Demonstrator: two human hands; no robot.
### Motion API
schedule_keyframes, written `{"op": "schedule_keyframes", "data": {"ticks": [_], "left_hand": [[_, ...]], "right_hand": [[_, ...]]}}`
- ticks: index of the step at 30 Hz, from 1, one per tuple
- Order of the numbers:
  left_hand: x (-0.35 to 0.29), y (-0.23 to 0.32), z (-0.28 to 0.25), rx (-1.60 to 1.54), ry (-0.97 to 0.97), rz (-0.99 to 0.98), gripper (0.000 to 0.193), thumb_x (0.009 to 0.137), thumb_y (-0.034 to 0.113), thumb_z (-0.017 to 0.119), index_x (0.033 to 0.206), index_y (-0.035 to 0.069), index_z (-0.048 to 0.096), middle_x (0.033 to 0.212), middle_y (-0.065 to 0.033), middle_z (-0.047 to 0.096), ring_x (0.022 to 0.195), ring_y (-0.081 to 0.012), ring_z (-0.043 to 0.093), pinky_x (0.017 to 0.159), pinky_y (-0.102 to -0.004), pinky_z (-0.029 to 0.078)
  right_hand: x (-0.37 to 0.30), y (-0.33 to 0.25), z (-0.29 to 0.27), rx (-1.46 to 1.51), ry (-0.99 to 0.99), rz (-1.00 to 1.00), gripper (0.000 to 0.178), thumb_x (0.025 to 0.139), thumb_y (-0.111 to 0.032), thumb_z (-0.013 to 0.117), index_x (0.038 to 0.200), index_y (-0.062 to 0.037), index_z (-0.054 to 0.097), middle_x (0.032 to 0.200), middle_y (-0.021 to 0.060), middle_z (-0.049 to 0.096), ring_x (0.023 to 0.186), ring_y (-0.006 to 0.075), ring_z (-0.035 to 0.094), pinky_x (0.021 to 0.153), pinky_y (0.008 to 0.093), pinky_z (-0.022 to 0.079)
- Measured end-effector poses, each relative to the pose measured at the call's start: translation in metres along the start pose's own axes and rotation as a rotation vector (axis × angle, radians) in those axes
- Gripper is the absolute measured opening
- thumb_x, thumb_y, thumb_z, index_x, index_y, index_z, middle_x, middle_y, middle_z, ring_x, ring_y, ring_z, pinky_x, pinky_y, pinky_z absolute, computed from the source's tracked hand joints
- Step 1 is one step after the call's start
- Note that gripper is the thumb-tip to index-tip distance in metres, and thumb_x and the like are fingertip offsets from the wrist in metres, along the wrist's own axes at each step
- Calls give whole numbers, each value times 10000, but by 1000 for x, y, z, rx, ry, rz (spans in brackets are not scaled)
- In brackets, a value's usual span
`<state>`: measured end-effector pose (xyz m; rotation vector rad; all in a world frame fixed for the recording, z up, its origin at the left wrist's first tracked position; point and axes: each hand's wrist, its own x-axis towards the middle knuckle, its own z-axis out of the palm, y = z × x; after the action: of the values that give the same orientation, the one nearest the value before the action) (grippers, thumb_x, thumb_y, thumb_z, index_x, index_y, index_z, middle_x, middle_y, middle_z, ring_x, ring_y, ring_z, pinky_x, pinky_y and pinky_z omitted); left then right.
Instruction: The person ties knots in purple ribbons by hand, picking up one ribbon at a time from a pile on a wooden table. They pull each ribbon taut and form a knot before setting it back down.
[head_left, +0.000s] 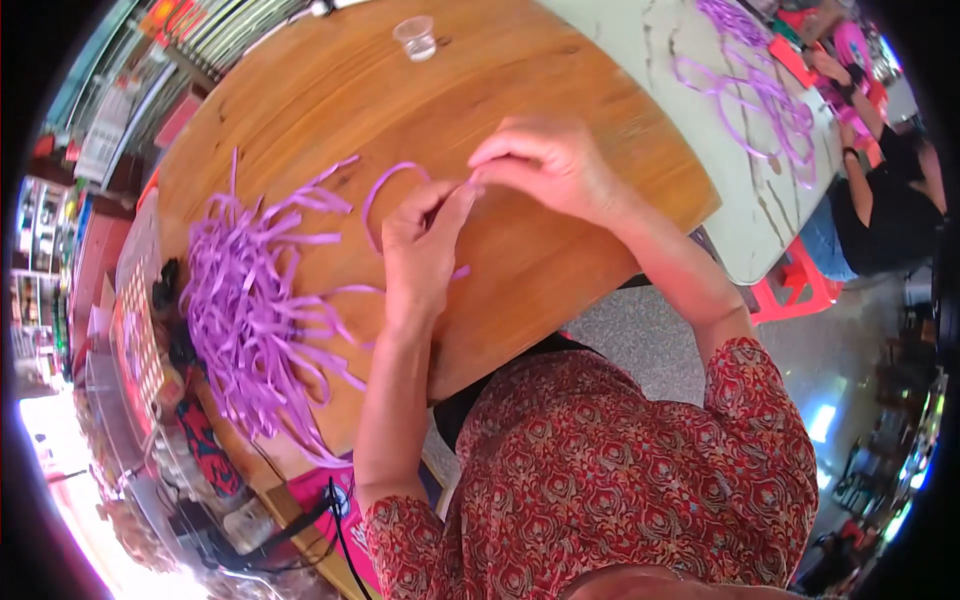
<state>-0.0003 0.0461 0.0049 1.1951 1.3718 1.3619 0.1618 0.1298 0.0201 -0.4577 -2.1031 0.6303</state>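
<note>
My two hands meet above the wooden table, fingertips almost touching. My left hand (425,240) is closed, thumb pressed to fingers, on a purple ribbon (371,205). That strip loops out on the hand's left side, and a short purple end shows to the right of the wrist. My right hand (560,172) is pinched, thumb against forefinger, at the tip of the left thumb. Whatever lies between its fingertips is too small to make out. Left of my left forearm spreads a big tangled heap of purple ribbons (255,310), some ends reaching toward the arm.
The round-edged wooden table (560,90) carries a small clear plastic cup (415,38) at its far side. A white marbled table (640,35) adjoins on the right, with more purple ribbons (735,110). A person in black (890,195) sits there near a red stool (800,285).
</note>
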Motion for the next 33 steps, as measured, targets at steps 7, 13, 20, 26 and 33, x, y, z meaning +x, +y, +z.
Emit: {"op": "schedule_keyframes", "data": {"ticks": [7,13,20,26,33], "left_hand": [[0,0,-4,-109,14,43,110,868,85,605,884,-5,664,757,32,571,707,-41,486,626,-191,386],[1,-7,-4,-138,-9,111,98,863,65,598,880,-6,663,785,4,576,712,-67,503,637,-214,402],[-1,-4,2,256,10,336,55,795,63,649,824,17,659,684,-62,544,616,-143,522,558,-265,406],[-2,-3,-1,199,3,321,52,773,48,674,821,29,663,700,-42,579,606,-122,532,560,-249,425],[-3,10,0,-516,-59,98,81,827,2,629,894,47,630,816,-8,628,716,-64,550,635,-193,444]], "right_hand": [[10,1,-9,-40,27,-113,202,744,-40,681,945,-38,671,876,66,643,802,201,590,709,286,471],[3,-9,0,-361,-123,-259,253,685,-50,699,936,-52,670,847,42,606,791,219,553,694,325,451],[1,-20,-13,-394,-165,-233,161,685,-13,690,838,-30,644,757,44,555,721,217,530,646,329,435],[-11,-23,-22,-198,-271,40,106,737,35,649,829,-13,632,755,49,562,681,178,531,583,270,413],[-22,-19,0,1182,-145,628,156,854,-53,573,984,15,627,805,34,572,752,132,510,643,270,392]]}}
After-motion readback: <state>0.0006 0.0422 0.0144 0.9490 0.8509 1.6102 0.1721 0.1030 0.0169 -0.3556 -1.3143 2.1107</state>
